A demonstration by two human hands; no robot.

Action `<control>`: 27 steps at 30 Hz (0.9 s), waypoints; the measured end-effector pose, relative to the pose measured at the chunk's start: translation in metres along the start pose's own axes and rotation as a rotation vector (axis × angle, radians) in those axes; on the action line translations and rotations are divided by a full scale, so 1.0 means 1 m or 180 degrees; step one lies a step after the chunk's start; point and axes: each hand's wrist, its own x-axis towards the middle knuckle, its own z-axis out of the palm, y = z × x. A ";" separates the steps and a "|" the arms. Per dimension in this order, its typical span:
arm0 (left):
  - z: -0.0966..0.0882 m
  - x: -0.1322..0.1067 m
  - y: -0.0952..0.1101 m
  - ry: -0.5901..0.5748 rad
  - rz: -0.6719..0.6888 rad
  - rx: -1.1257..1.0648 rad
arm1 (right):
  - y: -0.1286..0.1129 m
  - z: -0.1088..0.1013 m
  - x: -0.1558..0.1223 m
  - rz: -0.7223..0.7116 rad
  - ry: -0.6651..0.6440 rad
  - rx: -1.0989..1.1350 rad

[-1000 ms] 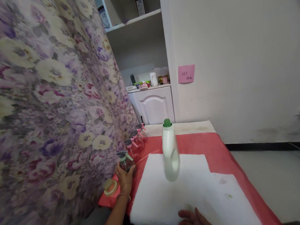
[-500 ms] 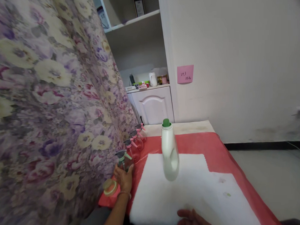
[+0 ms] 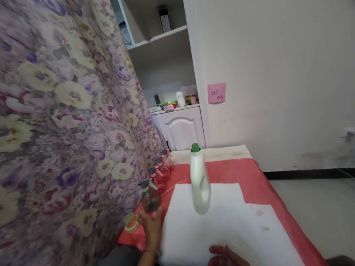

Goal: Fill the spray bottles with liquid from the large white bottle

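Observation:
A clear spray bottle (image 3: 150, 200) with a green and dark trigger head stands at the left edge of the table. Just in front of its base is my left hand (image 3: 152, 227), fingers spread with nothing held; whether a fingertip touches the bottle, I cannot tell. Beside that hand lies a small round container (image 3: 131, 223) with a yellowish top. My right hand (image 3: 229, 261) rests low over the white cloth (image 3: 220, 227), fingers loosely apart and holding nothing. Upright on the cloth is a pale green jug-shaped bottle (image 3: 200, 184) with a green piece in its neck.
Several clear spray bottles with pink triggers (image 3: 158, 181) form a row behind the green one, close to the floral curtain (image 3: 78, 145). A red cover (image 3: 231, 169) lies over the table. Behind it are a white cabinet (image 3: 182, 129) and a wall with a pink note (image 3: 216, 93).
My left hand has drawn back from the side of the green-topped spray bottle toward me, uncovering its lower part. The view has tilted slightly up. My right hand stays about where it was.

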 end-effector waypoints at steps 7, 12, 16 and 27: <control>0.014 -0.059 0.006 -0.1093 0.0889 0.0197 | -0.001 0.010 -0.001 -0.0205 0.0131 -0.0247; 0.018 -0.066 0.007 -0.1687 0.1474 0.0629 | -0.008 0.007 -0.012 -0.1460 0.0892 -0.1789; 0.015 -0.060 0.009 -0.1818 0.2014 0.1652 | -0.014 -0.013 -0.015 -0.2535 0.1554 -0.4199; 0.013 -0.044 0.006 -0.1728 0.2366 0.2047 | -0.016 -0.025 -0.008 -0.2393 0.2169 -0.8114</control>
